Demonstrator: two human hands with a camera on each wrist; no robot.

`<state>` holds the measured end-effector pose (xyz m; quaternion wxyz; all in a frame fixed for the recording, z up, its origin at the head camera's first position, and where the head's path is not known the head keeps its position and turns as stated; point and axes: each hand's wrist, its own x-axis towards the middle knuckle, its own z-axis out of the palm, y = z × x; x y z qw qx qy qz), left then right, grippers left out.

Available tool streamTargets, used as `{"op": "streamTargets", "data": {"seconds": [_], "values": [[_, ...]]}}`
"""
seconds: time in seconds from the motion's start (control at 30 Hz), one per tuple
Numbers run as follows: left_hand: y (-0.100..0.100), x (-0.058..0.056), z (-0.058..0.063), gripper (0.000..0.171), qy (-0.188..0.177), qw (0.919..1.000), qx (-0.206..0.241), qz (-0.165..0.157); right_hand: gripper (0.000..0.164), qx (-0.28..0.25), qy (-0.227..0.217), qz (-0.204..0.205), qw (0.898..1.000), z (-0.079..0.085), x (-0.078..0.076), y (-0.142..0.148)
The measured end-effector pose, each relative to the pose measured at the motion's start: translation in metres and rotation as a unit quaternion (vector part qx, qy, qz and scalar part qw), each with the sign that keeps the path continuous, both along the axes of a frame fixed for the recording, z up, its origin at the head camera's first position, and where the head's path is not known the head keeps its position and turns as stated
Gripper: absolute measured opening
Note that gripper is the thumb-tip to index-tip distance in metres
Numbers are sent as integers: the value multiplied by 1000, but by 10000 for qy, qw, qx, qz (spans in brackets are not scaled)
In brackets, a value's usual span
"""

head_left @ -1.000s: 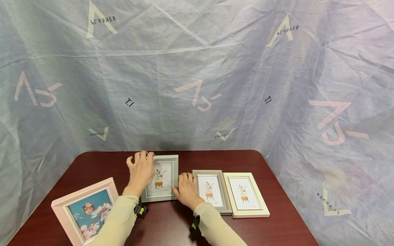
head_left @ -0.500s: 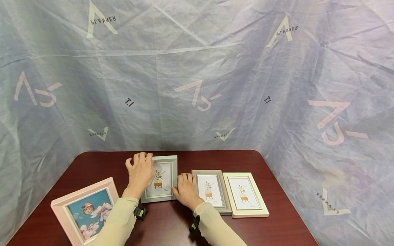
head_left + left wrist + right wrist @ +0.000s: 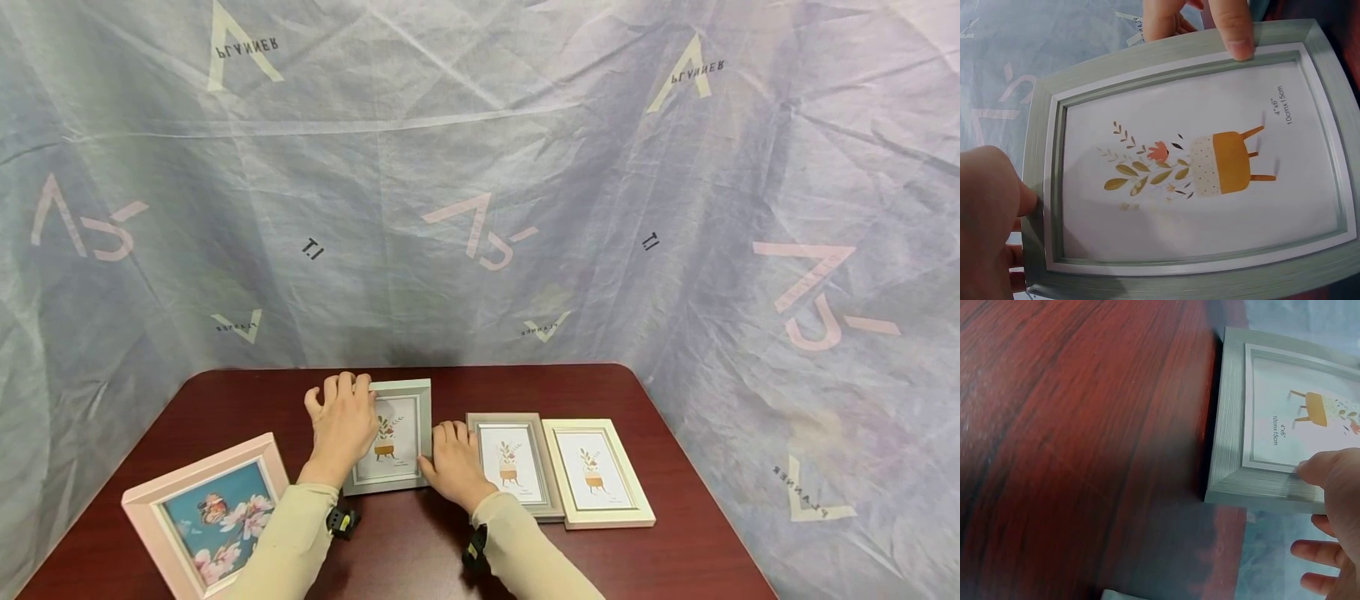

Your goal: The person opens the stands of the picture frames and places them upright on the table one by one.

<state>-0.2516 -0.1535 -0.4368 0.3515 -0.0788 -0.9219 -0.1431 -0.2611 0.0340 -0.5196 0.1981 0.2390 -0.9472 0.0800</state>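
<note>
A grey-green picture frame with a potted-plant print stands near upright, leaning slightly back, at the table's middle left. My left hand grips its upper left corner; in the left wrist view the thumb of that hand lies on the frame's top edge. My right hand holds the right edge low down. In the right wrist view the right thumb presses the front of the grey-green frame, with the other fingers behind it. The back of the frame is hidden.
A taupe frame and a cream frame lie side by side, face up, right of my right hand. A pink frame with a butterfly print stands tilted at the left, partly behind my left sleeve. Grey printed cloth hangs behind the table.
The grey-green frame and both hands have shifted very slightly left. Both holds on it are the same; the other frames have not moved.
</note>
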Motion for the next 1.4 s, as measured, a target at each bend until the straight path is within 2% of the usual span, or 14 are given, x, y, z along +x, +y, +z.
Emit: {"op": "streamTargets", "data": {"seconds": [0.37,0.7,0.97,1.2,1.4], "values": [[1,1,0,22,39,9999,101,-50,38,-33,-133,55,9999,3,0,6],[6,2,2,36,-208,9993,280,-134,36,-195,-114,153,9996,5,-3,23],[17,8,3,43,32,9992,206,-328,38,-114,-164,149,9997,7,-6,37],[28,14,0,45,2,9989,81,-453,39,34,-229,127,9997,9,-8,49],[38,20,-5,45,409,9971,-63,-635,38,257,-235,97,9993,9,-13,62]]}}
